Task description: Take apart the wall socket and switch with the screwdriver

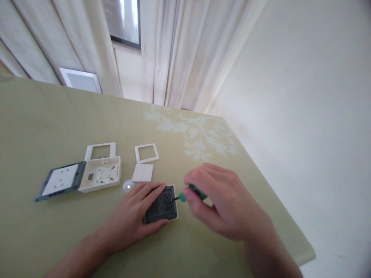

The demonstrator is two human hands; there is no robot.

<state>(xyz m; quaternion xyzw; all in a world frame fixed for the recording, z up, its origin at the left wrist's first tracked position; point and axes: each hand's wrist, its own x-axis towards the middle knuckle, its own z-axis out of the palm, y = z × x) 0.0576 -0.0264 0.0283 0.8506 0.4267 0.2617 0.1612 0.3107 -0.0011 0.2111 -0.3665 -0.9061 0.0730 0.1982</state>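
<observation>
Right hand [223, 204], nearest, has its fingers curled round a screwdriver [182, 197], whose shaft points towards nine o'clock, tip at a module [161, 205] (dark, white-edged) that the left hand [135, 213] clasps from nine o'clock.

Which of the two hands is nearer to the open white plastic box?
Left. The left hand is right of the box, holding a dark grey square plastic part; the right hand is farther right, gripping a green-handled screwdriver.
</observation>
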